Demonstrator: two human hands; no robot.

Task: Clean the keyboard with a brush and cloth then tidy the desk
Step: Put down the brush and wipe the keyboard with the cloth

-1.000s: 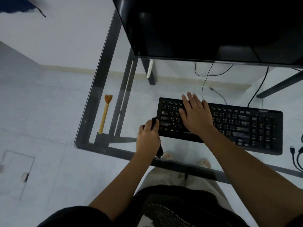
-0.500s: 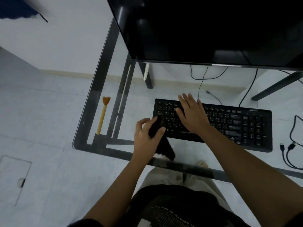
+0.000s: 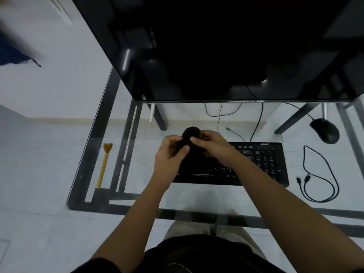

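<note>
A glass bench (image 3: 88,160) with a dark frame stands over pale floor tiles, with a black monitor (image 3: 216,46) at its back. Left hand (image 3: 169,156) and right hand (image 3: 212,146) both pinch a bunched black cloth (image 3: 191,134) above the left end of the black keyboard (image 3: 262,162). The wooden brush (image 3: 104,166) lies well apart at the left. A mouse (image 3: 325,131) and a looped cable (image 3: 307,177) lie to the right.

Bare left hand (image 3: 167,157), right hand (image 3: 213,147) and forearms. Behind the grip: a black, pale-printed, short-sleeved T-shirt (image 3: 197,259) and light beige trousers (image 3: 187,230).
</note>
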